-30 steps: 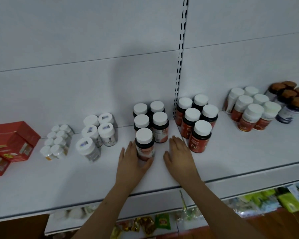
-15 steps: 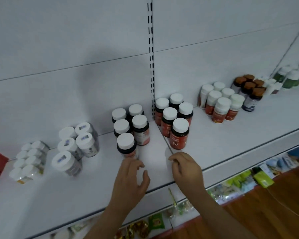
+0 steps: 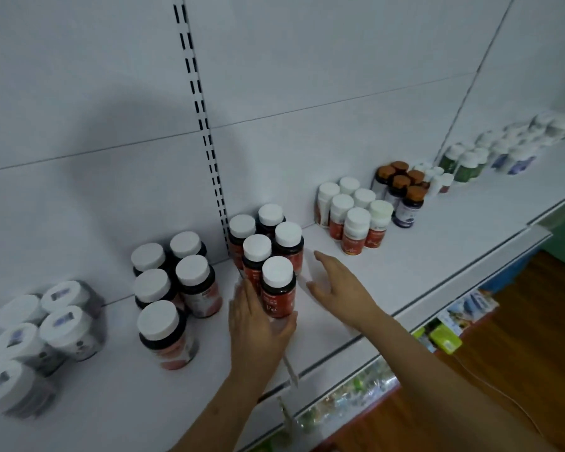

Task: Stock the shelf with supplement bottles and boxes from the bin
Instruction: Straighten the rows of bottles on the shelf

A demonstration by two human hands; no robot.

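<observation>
Left hand [image 3: 258, 321] curls round the front red bottle [image 3: 278, 288] on the shelf [image 3: 421, 272], just ahead of its fingers a tight cluster; right hand [image 3: 336, 285] flat, fingers loose, holding nothing; a hard shove could topple those neighbours.

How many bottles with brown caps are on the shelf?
5 brown-capped bottles, clustered at the back of the shelf, right of the white-capped group: two at the back wall, two in the middle, one in front. More may be hidden behind them.
</observation>
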